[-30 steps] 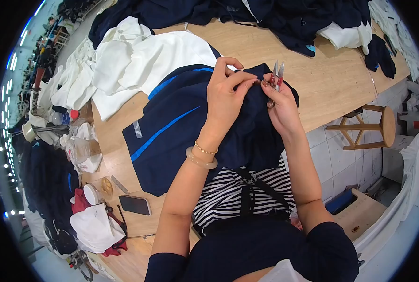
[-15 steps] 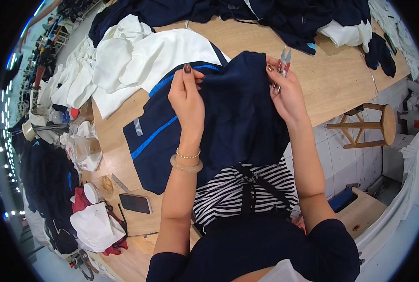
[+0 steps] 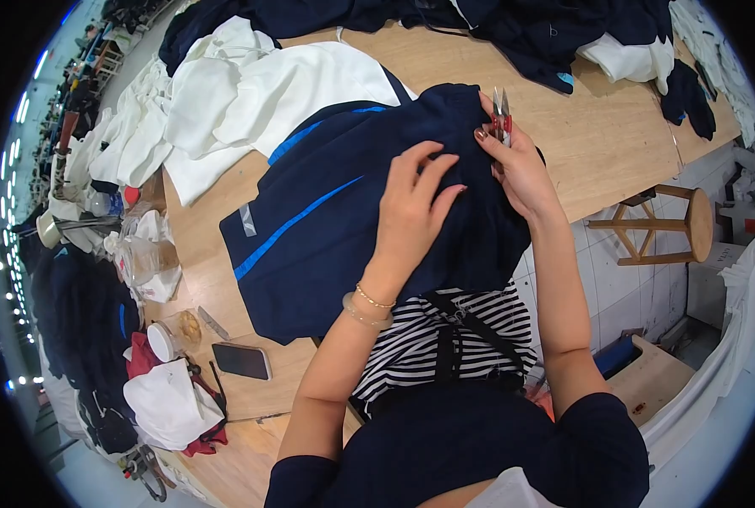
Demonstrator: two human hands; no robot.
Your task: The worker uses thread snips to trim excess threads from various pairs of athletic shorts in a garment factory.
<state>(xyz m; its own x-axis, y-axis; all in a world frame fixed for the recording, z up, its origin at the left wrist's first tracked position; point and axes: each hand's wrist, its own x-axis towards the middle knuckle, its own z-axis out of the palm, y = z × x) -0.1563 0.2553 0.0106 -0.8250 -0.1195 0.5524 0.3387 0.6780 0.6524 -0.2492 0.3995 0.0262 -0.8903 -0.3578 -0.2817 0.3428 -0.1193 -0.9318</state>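
Observation:
A navy blue garment (image 3: 310, 284) with bright blue stripes lies across the near part of the table and over my lap. My right hand (image 3: 521, 173) is closed at its upper right corner. Red-handled thread snips (image 3: 503, 125) are in that hand, blades pointing away from me. Its fingertips also seem to pinch the garment's edge, though some are hidden. Over the middle of the garment is my left hand (image 3: 413, 212), fingers spread and curved with nothing in them. I cannot tell whether its fingertips touch the cloth.
White cloth (image 3: 301, 89) lies beyond the garment, and dark garments (image 3: 547, 38) are heaped along the far edge. A phone (image 3: 242, 361), a small knife (image 3: 212, 323) and a jar (image 3: 164, 341) sit at the left. A wooden stool (image 3: 695, 225) stands right of the table (image 3: 597, 144).
My left hand has moved right and toward me, from a pinch near the garment's far edge to spread fingers over its middle. The snips now point more straight away from me.

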